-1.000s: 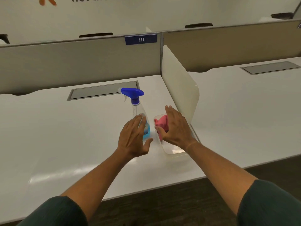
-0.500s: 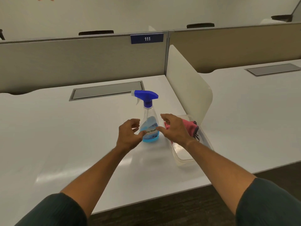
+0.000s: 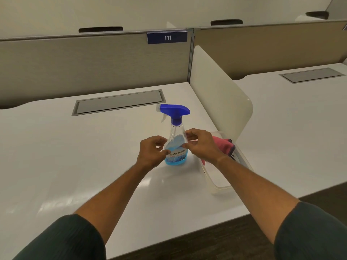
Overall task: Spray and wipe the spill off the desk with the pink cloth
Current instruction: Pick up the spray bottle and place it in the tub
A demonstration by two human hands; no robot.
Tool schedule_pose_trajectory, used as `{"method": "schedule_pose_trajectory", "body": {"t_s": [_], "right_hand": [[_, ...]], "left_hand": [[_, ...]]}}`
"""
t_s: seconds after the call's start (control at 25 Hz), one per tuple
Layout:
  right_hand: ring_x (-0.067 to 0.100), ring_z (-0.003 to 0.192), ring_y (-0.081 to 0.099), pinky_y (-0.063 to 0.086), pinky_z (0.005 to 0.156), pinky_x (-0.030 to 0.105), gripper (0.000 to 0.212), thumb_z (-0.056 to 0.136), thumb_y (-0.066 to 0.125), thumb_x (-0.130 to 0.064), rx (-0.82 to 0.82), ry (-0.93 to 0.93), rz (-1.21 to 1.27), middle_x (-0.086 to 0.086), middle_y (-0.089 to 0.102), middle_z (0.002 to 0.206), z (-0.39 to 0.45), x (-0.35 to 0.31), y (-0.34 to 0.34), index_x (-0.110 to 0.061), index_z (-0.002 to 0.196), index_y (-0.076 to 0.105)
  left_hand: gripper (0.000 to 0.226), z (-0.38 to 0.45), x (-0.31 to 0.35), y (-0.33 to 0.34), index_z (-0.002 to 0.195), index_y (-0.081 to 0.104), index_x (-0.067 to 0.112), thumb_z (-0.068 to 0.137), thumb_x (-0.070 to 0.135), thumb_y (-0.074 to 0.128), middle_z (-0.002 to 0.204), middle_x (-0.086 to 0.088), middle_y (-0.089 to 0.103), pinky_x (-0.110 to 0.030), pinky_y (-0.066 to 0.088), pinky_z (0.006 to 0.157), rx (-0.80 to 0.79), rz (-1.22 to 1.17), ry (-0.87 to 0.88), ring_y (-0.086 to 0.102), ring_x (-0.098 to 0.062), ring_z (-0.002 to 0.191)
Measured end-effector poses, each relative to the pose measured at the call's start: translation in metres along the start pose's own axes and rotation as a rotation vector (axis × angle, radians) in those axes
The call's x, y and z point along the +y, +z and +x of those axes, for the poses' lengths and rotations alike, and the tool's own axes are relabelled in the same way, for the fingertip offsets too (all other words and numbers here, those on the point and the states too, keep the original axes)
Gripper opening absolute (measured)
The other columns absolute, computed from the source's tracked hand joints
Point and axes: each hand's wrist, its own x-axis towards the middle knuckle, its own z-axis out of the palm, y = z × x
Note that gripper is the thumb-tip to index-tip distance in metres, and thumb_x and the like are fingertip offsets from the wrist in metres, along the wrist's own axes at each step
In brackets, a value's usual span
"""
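A clear spray bottle [image 3: 176,147] with blue liquid and a blue trigger head stands upright on the white desk [image 3: 93,156]. My left hand [image 3: 152,152] is at its left side and my right hand [image 3: 203,145] at its right, both with loosely curled fingers. Their fingertips are close to or just touching the bottle, and neither wraps round it. The pink cloth [image 3: 224,145] lies bunched in a clear plastic tub [image 3: 223,186] behind my right hand, partly hidden by it. I cannot make out a spill on the desk.
A white curved divider [image 3: 219,102] stands right of the bottle, with the tub against it. A grey cable hatch [image 3: 120,102] lies behind the bottle. A beige partition [image 3: 93,68] closes the back. The desk's front edge [image 3: 178,235] runs under my forearms.
My left hand came off the bottle and my right hand off the cloth in the tub. Both now hover with curled fingers beside the bottle. The view shifted slightly left.
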Motion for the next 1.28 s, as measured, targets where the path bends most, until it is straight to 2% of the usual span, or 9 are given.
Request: {"method": "schedule_pose_trajectory", "body": {"t_s": [0.2, 0.4, 0.52, 0.68, 0.88, 1.0, 1.12, 1.28], "right_hand": [[0.017, 0.101, 0.065, 0.052, 0.091, 0.029, 0.047, 0.078, 0.082, -0.025, 0.012, 0.028, 0.032, 0.003, 0.069, 0.117, 0.002, 0.0, 0.0, -0.015, 0.12, 0.064], [0.016, 0.101, 0.065, 0.053, 0.092, 0.032, 0.047, 0.077, 0.082, -0.028, 0.018, 0.038, 0.038, 0.002, 0.07, 0.115, 0.001, -0.001, 0.002, -0.016, 0.118, 0.064], [0.015, 0.099, 0.065, 0.051, 0.084, 0.024, 0.047, 0.077, 0.082, -0.028, 0.006, 0.031, 0.04, 0.001, 0.07, 0.114, -0.002, 0.0, 0.002, -0.016, 0.118, 0.064], [0.014, 0.096, 0.065, 0.05, 0.083, 0.021, 0.047, 0.076, 0.083, -0.029, 0.004, 0.005, 0.048, 0.001, 0.07, 0.112, -0.007, -0.004, -0.004, -0.016, 0.117, 0.065], [0.006, 0.083, 0.062, 0.041, 0.069, 0.004, 0.044, 0.076, 0.082, -0.032, 0.044, -0.058, 0.031, -0.008, 0.066, 0.102, -0.014, -0.017, -0.022, -0.018, 0.115, 0.065], [0.002, 0.081, 0.062, 0.04, 0.067, 0.004, 0.044, 0.076, 0.082, -0.034, 0.062, -0.096, 0.022, -0.009, 0.066, 0.103, -0.021, -0.024, -0.037, -0.019, 0.114, 0.065], [0.007, 0.085, 0.064, 0.042, 0.067, 0.007, 0.044, 0.075, 0.082, -0.034, 0.079, -0.128, 0.028, -0.004, 0.069, 0.107, -0.029, -0.026, -0.054, -0.018, 0.114, 0.067], [0.006, 0.084, 0.065, 0.045, 0.066, 0.008, 0.044, 0.074, 0.084, -0.033, 0.114, -0.149, 0.037, -0.002, 0.07, 0.104, -0.05, -0.023, -0.086, -0.016, 0.112, 0.068]], "left_hand": [[0.032, 0.003, 0.0, -0.001, 0.106, 0.068, 0.01, 0.076, 0.016, 0.08, 0.109, -0.006, 0.069, -0.023, 0.049, 0.08, -0.026, 0.0, -0.003, 0.061, -0.015, 0.088], [0.03, 0.001, 0.0, -0.002, 0.103, 0.066, 0.011, 0.076, 0.014, 0.08, 0.106, -0.004, 0.067, -0.022, 0.049, 0.078, -0.034, 0.018, -0.002, 0.061, -0.016, 0.088], [0.031, -0.001, 0.001, -0.004, 0.104, 0.067, 0.011, 0.075, 0.014, 0.08, 0.107, -0.005, 0.068, -0.025, 0.051, 0.08, -0.054, 0.033, -0.008, 0.061, -0.016, 0.089], [0.032, -0.004, 0.008, -0.009, 0.103, 0.068, 0.011, 0.074, 0.014, 0.081, 0.107, -0.004, 0.069, -0.024, 0.051, 0.079, -0.053, 0.045, 0.015, 0.062, -0.016, 0.089], [0.032, -0.01, 0.029, -0.02, 0.103, 0.069, 0.011, 0.074, 0.014, 0.081, 0.106, -0.004, 0.069, -0.026, 0.051, 0.077, -0.012, 0.06, 0.079, 0.063, -0.017, 0.09], [0.032, -0.017, 0.046, -0.024, 0.103, 0.069, 0.011, 0.073, 0.015, 0.082, 0.106, -0.005, 0.069, -0.028, 0.053, 0.078, 0.001, 0.089, 0.12, 0.063, -0.017, 0.089], [0.032, -0.026, 0.066, -0.026, 0.102, 0.07, 0.01, 0.074, 0.016, 0.082, 0.107, -0.005, 0.07, -0.033, 0.055, 0.081, 0.013, 0.118, 0.172, 0.064, -0.018, 0.089], [0.031, -0.039, 0.094, -0.013, 0.102, 0.07, 0.01, 0.074, 0.018, 0.082, 0.107, -0.006, 0.07, -0.029, 0.054, 0.078, 0.013, 0.139, 0.226, 0.064, -0.018, 0.088]]}}
